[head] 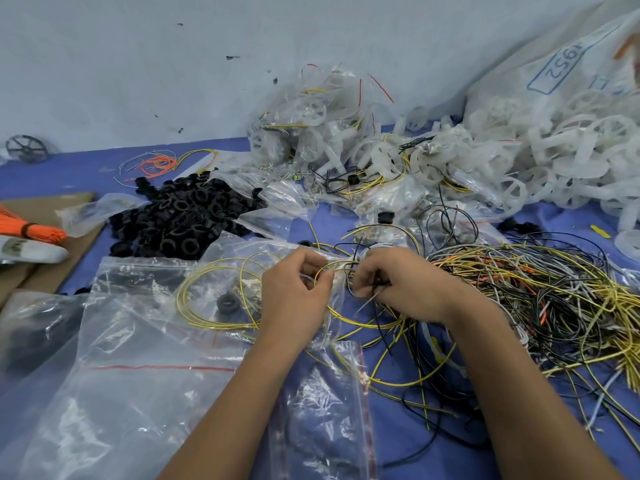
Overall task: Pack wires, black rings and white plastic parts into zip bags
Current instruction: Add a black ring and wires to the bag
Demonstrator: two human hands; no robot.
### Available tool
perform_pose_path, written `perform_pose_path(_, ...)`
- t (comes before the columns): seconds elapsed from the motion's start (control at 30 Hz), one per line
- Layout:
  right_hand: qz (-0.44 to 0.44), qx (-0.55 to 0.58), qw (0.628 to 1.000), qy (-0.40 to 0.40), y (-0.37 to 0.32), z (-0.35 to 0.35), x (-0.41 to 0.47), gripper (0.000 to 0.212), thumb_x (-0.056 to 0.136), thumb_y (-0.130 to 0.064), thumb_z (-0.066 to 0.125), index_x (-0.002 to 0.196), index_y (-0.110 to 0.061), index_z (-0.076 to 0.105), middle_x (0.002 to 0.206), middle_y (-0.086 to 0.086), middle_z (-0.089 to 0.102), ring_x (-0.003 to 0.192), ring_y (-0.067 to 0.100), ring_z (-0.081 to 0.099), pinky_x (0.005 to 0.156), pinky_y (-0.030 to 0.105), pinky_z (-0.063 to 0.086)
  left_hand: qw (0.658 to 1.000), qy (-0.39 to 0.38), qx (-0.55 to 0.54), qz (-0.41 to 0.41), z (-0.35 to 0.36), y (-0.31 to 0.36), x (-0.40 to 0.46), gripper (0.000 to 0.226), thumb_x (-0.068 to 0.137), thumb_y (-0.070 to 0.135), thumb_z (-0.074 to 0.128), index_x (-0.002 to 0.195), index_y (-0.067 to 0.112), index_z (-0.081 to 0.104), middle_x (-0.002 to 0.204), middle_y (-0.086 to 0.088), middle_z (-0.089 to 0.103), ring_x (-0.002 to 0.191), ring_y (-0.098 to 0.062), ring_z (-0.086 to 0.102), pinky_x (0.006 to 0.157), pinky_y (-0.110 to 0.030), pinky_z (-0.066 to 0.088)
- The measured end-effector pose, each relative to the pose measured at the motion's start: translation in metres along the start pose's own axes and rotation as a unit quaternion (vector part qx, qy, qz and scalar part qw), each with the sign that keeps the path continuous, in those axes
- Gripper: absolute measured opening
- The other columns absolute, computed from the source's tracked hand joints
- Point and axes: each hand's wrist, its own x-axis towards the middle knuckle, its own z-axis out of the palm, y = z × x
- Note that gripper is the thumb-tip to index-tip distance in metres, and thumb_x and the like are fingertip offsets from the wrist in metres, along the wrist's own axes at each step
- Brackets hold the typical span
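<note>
Two bare forearms reach in from the near edge, over clear zip bags [138,358] lying flat at near left on the blue desk [450,455]. Left hand [294,292], fingers curled, pinches the mouth of a small clear bag [329,393] with a red zip line plus a yellow wire loop [214,296]. Right hand [398,282], fingers curled, pinches thin black and yellow wires at that bag mouth, just beside the left hand. One black ring [227,303] sits inside the yellow loops, left of the left hand, under clear plastic. Tangled wire pile [536,299], yellow, black, grey, orange, spreads right of the right hand. Heap of black rings [183,216] sits far left of centre. Filled bags [311,133] with white parts and wires pile up at far centre by the wall. Loose white plastic parts [571,154] spill from a big sack [554,71] at far right. Orange wire bundle [31,226] lies on cardboard [52,271] at the left edge.
</note>
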Motion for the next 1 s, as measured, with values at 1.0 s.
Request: perform_pose_path(1.0, -0.164, 0.925, 0.314, 0.141, 0.008, -0.053, -0.039, 0.026, 0.083, 0.009, 0.035, 0.101, -0.002, 0.05, 0.064, -0.004, 0.026, 0.056, 0.01, 0.019, 0.044, 0.016, 0.01, 0.99, 0.087, 0.104, -0.032, -0.016, 0.03, 0.006, 0.014, 0.083, 0.009, 0.071, 0.073, 0.018, 0.067, 0.062, 0.008, 0.064, 0.058, -0.005, 0.061, 0.06, -0.023, 0.05)
